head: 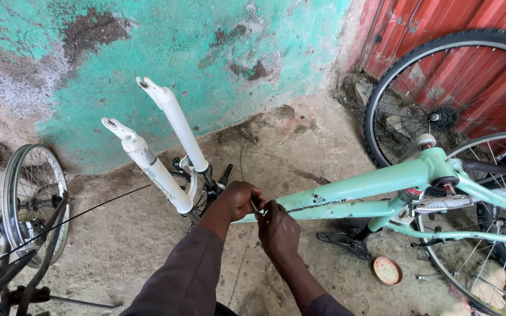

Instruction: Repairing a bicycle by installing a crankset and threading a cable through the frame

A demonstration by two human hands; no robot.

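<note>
**Me:** Bicycle frame [352, 190], mint green, is lying upside down on the concrete floor [118, 246] just in front of me. My left hand [238, 199] is closed around the front end of the frame, near the head tube. My right hand [277, 231] is touching the same tube from below, and its fingers [263, 212] are pinched on something small and dark. What this small thing is, I cannot tell.

**Other:** What is on the floor close to you?

**Me:** On my right there is a black pedal [344, 243] under the frame, and beside it a small round rusty lid [387, 270]. On my left stands a small spoked wheel [33, 202] of another bicycle, with a thin black cable [89, 210] running from it toward my hands. The floor is grey, rough and dusty.

**Other:** And further away?

**Me:** The white fork [159, 158] points up with its two legs toward the wall. On the right, a silver rim [487, 234] sits in the frame, and behind it a big wheel with black tyre [440, 76] leans on a red corrugated metal door [469, 35]. The wall [206, 52] at the back is painted turquoise; the paint is peeling, and grey plaster shows in many patches.
</note>
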